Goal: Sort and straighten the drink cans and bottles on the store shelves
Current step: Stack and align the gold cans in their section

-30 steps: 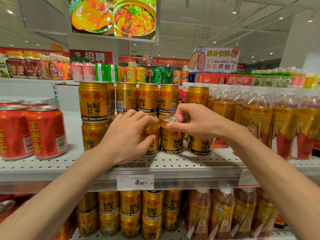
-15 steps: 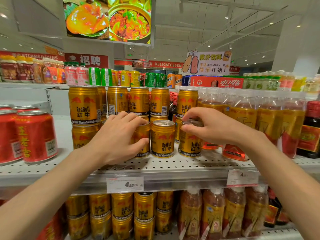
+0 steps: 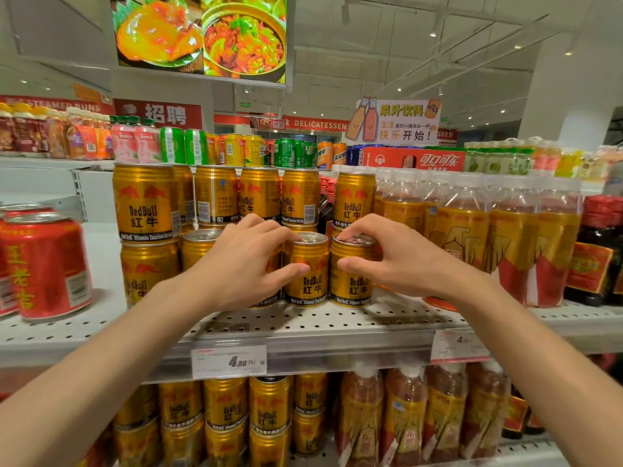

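Mid-straightening: left hand (image 3: 242,264) grasps one gold can (image 3: 308,271), right hand (image 3: 397,261) grasps its neighbour (image 3: 350,281); next, probably turn labels forward.

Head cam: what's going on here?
A person is straightening gold cans on the front of a store shelf. The left hand grips one gold can with the thumb on its side and fingers at its top. The right hand grips the neighbouring can the same way. Both cans stand upright, side by side, labels forward. More gold cans are stacked behind; bottles stand to the right.
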Action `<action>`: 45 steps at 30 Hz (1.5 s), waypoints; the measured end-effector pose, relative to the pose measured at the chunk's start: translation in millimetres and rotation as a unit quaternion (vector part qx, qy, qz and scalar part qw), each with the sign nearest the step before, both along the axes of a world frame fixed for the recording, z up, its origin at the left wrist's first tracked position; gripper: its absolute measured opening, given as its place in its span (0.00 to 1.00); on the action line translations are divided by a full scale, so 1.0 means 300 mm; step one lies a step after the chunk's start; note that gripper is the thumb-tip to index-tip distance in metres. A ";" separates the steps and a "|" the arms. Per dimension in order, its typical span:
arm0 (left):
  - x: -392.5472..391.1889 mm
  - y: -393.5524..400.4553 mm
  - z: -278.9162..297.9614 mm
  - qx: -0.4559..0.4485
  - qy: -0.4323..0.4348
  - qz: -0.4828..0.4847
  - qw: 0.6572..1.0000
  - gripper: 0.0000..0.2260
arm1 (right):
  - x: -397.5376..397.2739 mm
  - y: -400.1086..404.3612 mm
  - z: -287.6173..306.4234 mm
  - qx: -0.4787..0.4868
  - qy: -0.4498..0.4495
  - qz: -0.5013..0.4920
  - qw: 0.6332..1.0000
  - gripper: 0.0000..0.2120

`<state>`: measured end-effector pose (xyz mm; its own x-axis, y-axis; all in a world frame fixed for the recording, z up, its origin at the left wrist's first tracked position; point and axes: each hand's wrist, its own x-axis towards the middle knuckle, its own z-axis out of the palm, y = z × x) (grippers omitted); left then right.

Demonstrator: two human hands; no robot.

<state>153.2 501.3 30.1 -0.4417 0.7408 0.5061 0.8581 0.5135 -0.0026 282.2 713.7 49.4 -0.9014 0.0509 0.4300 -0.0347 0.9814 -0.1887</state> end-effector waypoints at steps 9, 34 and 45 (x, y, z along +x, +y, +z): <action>-0.001 -0.034 -0.013 0.002 0.024 -0.020 1.000 0.30 | -0.015 -0.041 -0.013 0.005 0.041 -0.002 0.999 0.23; -0.049 -0.135 -0.112 0.086 0.104 0.095 0.986 0.31 | -0.076 -0.147 -0.110 0.058 0.074 -0.061 0.994 0.33; -0.033 -0.189 -0.157 0.211 0.060 -0.055 0.974 0.23 | 0.018 -0.218 -0.137 -0.066 0.169 -0.063 0.981 0.27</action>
<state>143.4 444.7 -16.9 -0.2900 0.4944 0.8194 0.9146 0.3952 0.0853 287.7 648.3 8.4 -0.6917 0.2278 0.6853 0.0034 0.9500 -0.3123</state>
